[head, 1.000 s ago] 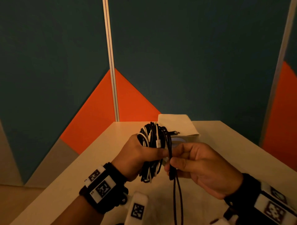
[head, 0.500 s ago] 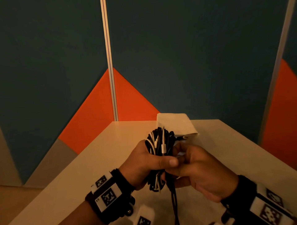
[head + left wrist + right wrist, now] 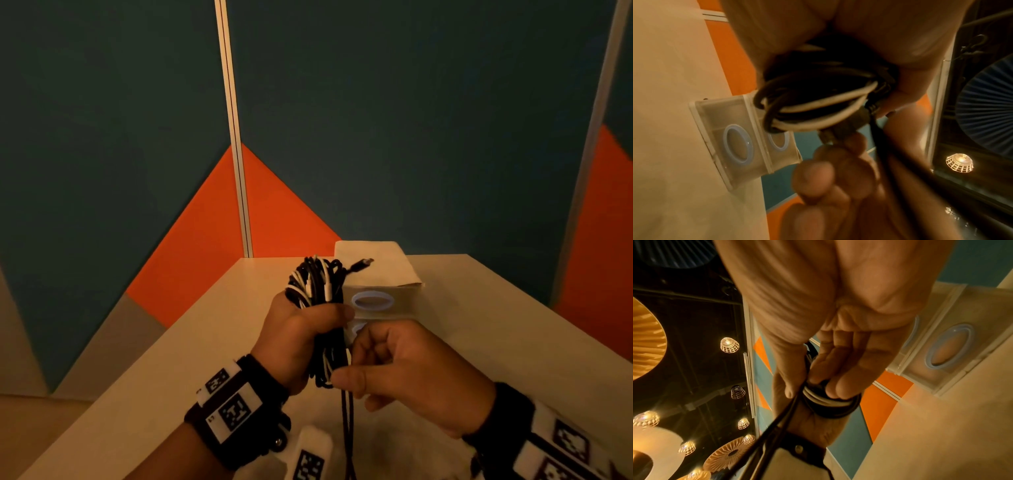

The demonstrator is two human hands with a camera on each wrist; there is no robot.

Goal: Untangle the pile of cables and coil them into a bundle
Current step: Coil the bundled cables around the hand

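Observation:
A bundle of black and white cables (image 3: 317, 291) is held upright above the table, gripped round its middle by my left hand (image 3: 301, 329). One black plug end (image 3: 363, 263) sticks out at the top right. My right hand (image 3: 387, 370) pinches the loose black strands (image 3: 346, 428) just below the bundle; they hang down toward me. In the left wrist view the looped cables (image 3: 818, 104) fill the palm. In the right wrist view my right fingers (image 3: 838, 382) curl on the coil's lower end (image 3: 830, 404), with the black strands (image 3: 772, 431) running back past the wrist.
A clear box with blue rings (image 3: 380, 303) stands on the pale table (image 3: 171, 359) just behind the hands, under a folded beige sheet (image 3: 373, 262). Teal and orange partition walls (image 3: 411, 137) close the table's far side.
The bundle has turned more upright and risen slightly. My right hand has slid down from the bundle's middle to its lower end, still pinching the black strands.

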